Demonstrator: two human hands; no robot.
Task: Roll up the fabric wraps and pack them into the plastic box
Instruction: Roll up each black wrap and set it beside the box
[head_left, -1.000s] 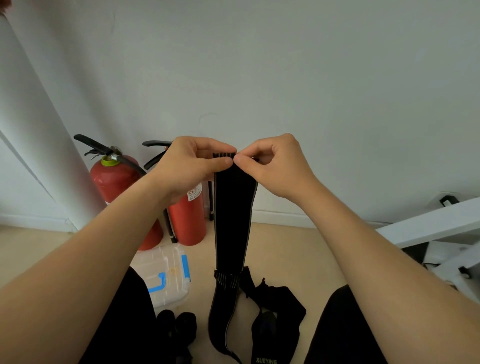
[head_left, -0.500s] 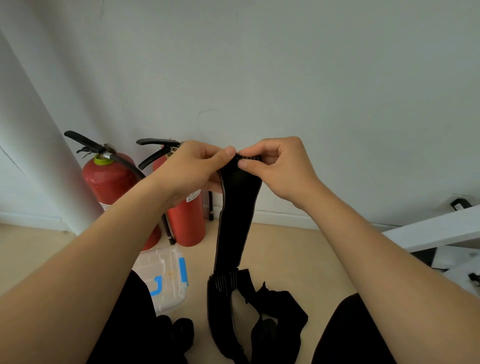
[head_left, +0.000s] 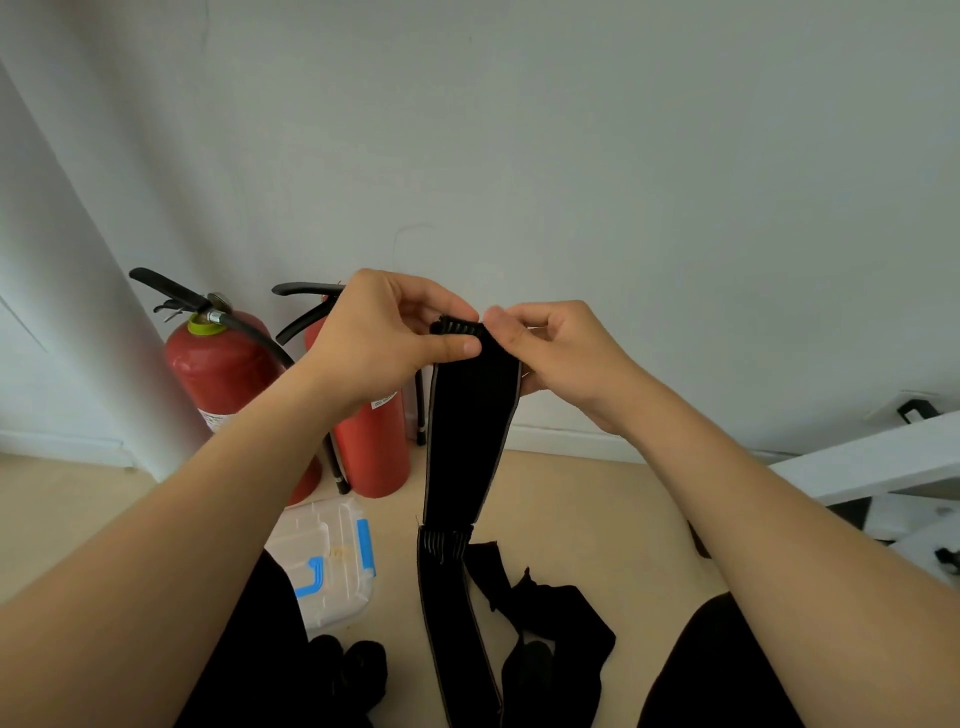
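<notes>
A long black fabric wrap (head_left: 467, 441) hangs down in front of me, its lower part trailing to the floor. My left hand (head_left: 384, 338) and my right hand (head_left: 556, 353) both pinch its top end, where a small tight roll (head_left: 460, 328) has formed between the fingertips. The clear plastic box (head_left: 327, 561) with blue latches lies closed on the floor at lower left. Two rolled black wraps (head_left: 353, 670) sit just below the box. A loose black wrap (head_left: 550, 618) lies crumpled on the floor to the right of the hanging one.
Two red fire extinguishers (head_left: 228, 374) stand against the wall behind my left hand. A white frame (head_left: 872, 462) juts in from the right. My knees in black trousers (head_left: 717, 670) flank the floor space. The floor is beige.
The top end of the wrap has been turned over into a small roll between my fingertips. Both hands stay at about the same height.
</notes>
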